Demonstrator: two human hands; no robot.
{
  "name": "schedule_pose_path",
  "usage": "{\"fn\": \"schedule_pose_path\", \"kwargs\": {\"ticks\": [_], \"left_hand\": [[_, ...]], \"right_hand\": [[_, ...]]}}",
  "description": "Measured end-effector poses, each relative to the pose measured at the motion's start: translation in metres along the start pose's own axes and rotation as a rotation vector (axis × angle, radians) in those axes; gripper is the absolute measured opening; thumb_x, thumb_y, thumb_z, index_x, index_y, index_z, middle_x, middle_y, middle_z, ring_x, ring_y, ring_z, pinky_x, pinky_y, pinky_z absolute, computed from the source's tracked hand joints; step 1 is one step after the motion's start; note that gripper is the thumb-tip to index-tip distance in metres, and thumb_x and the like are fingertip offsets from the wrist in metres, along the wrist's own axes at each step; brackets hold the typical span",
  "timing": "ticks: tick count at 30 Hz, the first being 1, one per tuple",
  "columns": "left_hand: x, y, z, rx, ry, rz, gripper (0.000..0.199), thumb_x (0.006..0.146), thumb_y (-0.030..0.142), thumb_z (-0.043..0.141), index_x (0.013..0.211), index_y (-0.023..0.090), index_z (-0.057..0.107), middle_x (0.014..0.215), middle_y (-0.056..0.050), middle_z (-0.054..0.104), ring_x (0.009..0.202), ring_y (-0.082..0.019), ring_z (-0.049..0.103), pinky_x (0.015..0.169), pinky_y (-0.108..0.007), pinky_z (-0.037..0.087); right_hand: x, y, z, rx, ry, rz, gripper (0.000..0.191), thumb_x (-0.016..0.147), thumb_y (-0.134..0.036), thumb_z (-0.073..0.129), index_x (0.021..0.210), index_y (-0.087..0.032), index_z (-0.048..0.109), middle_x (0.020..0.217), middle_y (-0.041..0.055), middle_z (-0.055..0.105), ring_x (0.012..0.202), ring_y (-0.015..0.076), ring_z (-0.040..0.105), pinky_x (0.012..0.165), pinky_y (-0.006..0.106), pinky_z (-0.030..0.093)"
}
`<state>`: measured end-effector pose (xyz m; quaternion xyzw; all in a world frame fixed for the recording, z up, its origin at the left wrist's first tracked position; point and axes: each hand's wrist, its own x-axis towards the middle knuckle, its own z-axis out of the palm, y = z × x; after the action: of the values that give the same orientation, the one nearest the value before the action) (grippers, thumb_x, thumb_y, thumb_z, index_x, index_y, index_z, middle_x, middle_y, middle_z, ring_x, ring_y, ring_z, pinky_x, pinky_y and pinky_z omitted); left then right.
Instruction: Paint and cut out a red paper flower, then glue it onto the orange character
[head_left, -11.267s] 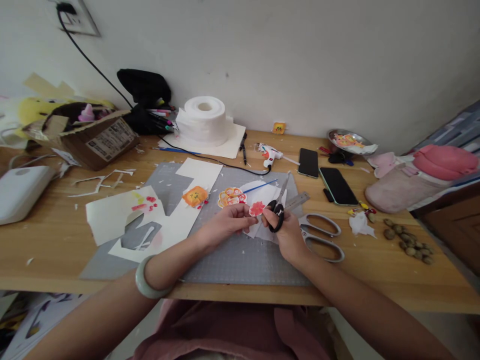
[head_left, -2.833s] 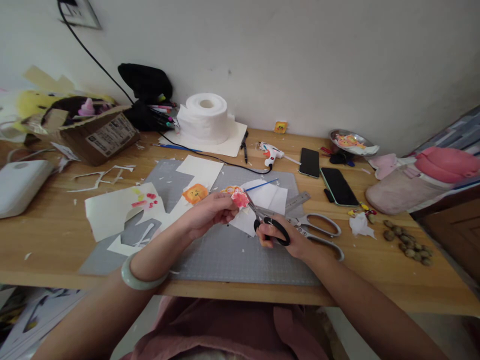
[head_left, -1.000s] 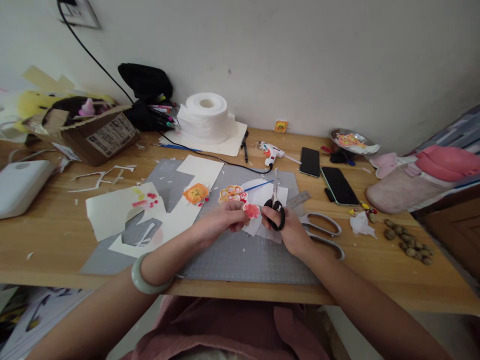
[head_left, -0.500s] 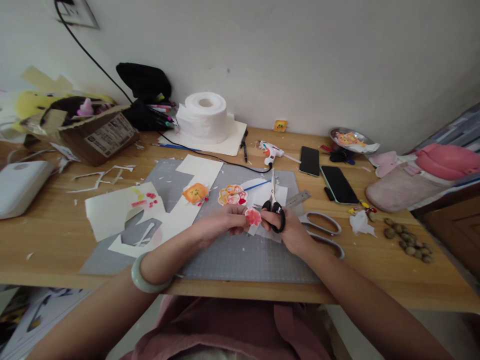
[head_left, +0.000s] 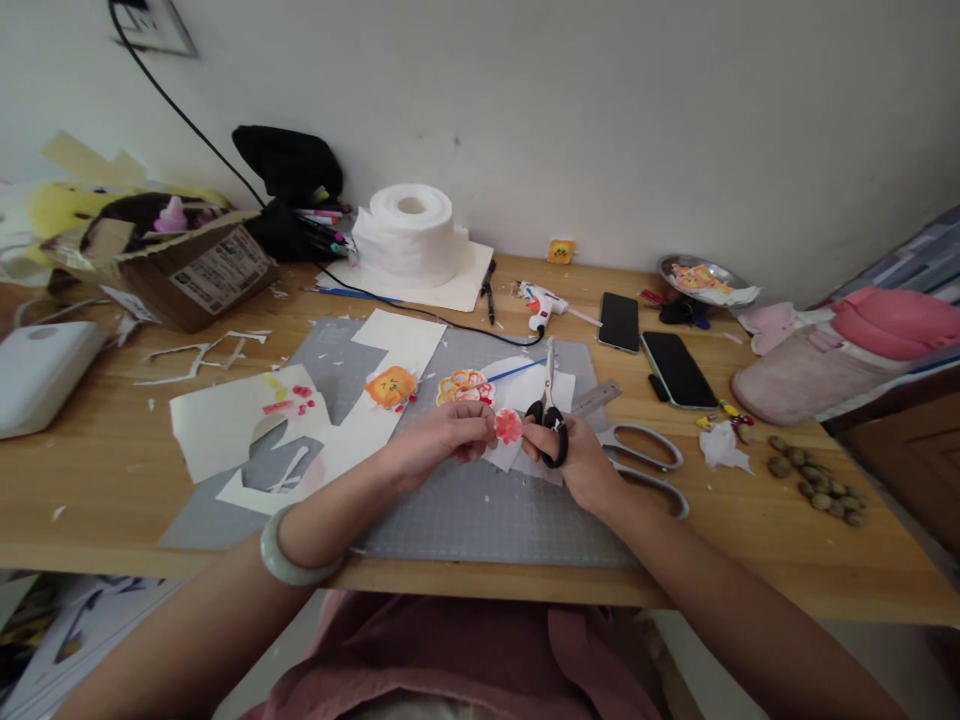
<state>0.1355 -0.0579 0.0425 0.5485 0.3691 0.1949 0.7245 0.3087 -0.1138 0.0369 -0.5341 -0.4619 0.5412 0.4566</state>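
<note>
Between my two hands is a small red-and-pink paper flower [head_left: 508, 426] with a pale scalloped edge. My left hand [head_left: 461, 435] pinches its left side. Fingertips of my right hand [head_left: 574, 455] touch its right edge, while that hand also grips small black-handled scissors [head_left: 553, 430], blades pointing away from me. Just beyond my left hand lies a larger orange-and-red painted paper flower [head_left: 463, 387]. White paper pieces [head_left: 517, 375] and a blue paintbrush [head_left: 517, 369] lie behind the scissors on the grey cutting mat [head_left: 465, 525].
Large grey-handled scissors [head_left: 645, 447] and a steel ruler [head_left: 598, 398] lie right of my hands. Farther back are a glue gun [head_left: 541, 305], two phones [head_left: 677, 370] and a paper roll [head_left: 412, 240]. Cut paper [head_left: 240, 420] and an orange painted piece [head_left: 391, 386] lie left.
The small flower has risen slightly and turned to face me more. My left fingers have shifted up a little; the scissors stay in my right hand.
</note>
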Motion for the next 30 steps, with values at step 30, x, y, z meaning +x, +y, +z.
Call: {"fn": "schedule_pose_path", "kwargs": {"ticks": [30], "left_hand": [[0.0012,-0.0006,0.0017,0.070,0.005,0.006,0.015,0.064,0.033,0.062,0.063,0.019,0.057,0.052,0.006,0.048,0.050,-0.009,0.039,0.049,-0.023,0.025]], "right_hand": [[0.0016,0.0045,0.0003,-0.034,0.072,-0.039,0.035,0.067,-0.051,0.064,0.058,-0.021,0.049,0.052,-0.0040,0.047,0.052,0.0110,0.043,0.053,0.027,0.035]]}}
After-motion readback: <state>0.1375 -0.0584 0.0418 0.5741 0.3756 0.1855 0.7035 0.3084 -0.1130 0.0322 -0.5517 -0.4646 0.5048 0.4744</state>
